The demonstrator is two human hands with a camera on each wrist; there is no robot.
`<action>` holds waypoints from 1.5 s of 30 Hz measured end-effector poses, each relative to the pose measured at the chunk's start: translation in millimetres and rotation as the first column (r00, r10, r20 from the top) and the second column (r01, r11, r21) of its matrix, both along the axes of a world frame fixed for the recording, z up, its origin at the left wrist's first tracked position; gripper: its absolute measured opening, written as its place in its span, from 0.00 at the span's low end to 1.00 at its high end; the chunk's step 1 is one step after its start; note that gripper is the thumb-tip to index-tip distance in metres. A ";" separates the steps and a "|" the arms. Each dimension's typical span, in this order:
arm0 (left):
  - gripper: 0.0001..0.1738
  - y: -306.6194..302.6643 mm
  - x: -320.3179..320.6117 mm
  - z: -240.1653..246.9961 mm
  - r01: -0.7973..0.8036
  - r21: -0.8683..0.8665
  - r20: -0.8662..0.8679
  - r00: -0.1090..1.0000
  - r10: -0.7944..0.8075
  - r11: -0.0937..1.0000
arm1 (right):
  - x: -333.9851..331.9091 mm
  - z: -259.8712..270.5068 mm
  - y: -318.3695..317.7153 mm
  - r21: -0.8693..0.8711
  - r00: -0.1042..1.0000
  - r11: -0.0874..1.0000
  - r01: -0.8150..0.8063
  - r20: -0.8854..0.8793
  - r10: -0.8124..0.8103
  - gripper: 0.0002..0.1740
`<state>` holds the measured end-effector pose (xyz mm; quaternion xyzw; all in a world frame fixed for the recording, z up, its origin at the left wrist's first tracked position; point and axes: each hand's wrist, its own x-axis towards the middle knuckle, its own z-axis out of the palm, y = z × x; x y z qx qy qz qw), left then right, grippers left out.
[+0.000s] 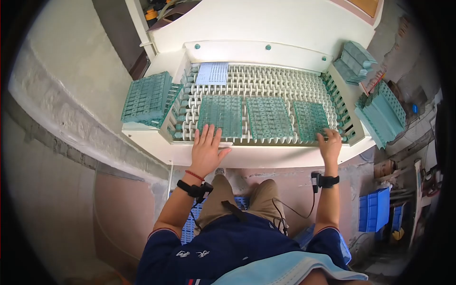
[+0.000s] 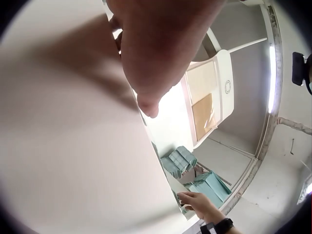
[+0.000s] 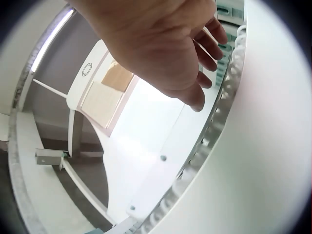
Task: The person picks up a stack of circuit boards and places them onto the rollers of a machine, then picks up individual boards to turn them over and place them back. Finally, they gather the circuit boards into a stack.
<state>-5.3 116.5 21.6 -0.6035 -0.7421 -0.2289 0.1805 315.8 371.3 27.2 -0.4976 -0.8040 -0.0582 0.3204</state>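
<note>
Three green circuit board panels lie in a row on the white roller conveyor: a left panel, a middle panel and a right panel. My left hand lies palm down at the machine's front edge, its straight fingertips at the near edge of the left panel. By the near right corner of the right panel is my right hand, fingers loosely bent. The right wrist view shows this hand with thumb and fingers apart and nothing between them. Farther back on the rollers lies a pale bluish panel.
A stack of green panels stands on the machine's left side. On the right are another stack and a larger leaning stack. The white machine cover rises behind the rollers. A blue bin sits low at right.
</note>
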 end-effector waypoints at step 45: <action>0.24 -109.9 -56.1 67.7 -0.398 0.443 0.407 0.888 0.216 0.803 | -311.5 71.9 -146.0 -0.450 0.448 -0.083 -0.889 -0.893 0.044 0.11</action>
